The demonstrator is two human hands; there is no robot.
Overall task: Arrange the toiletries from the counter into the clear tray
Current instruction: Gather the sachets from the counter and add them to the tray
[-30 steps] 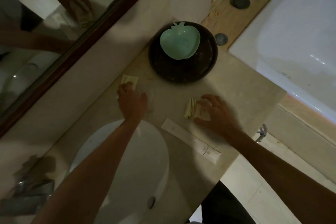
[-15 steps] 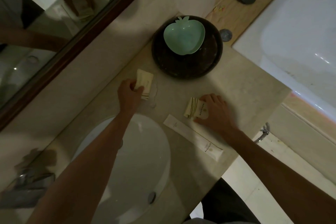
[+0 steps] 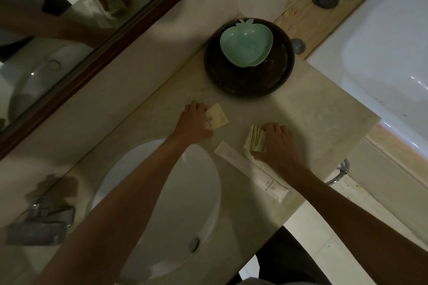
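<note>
Counter [image 3: 301,109] between basin [image 3: 162,192] and bathtub [image 3: 382,53]

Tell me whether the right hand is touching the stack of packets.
Touching. The head view shows the right hand with its fingers lying on the stack of packets, covering its right part.

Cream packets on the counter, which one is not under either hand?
The long flat packet at the counter's front edge, lying untouched. The square packet is in the left hand; the right hand presses on the small stack.
</note>
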